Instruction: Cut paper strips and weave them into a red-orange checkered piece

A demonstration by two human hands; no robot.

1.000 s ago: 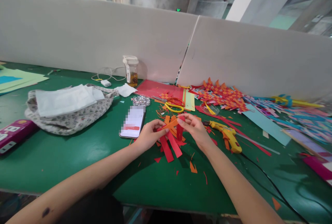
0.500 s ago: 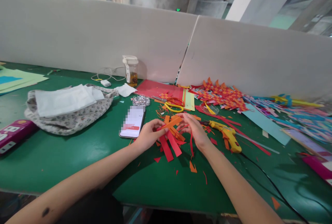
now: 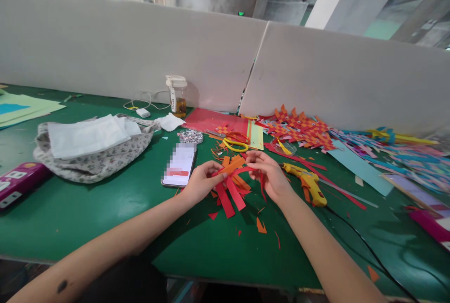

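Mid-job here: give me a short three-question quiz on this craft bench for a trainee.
1. True or false: the left hand pinches the red and orange paper strips.
2. What lies just left of that hand: A) phone, B) stapler, C) mug?
3. What yellow tool lies right of the right hand?

Key:
1. True.
2. A, the phone.
3. The glue gun, lying on the green table.

The bundle of red and orange paper strips (image 3: 232, 186) sits half-woven, loose ends fanning down toward the green table, one thin red strip (image 3: 251, 172) arching over to the right and curling downward.
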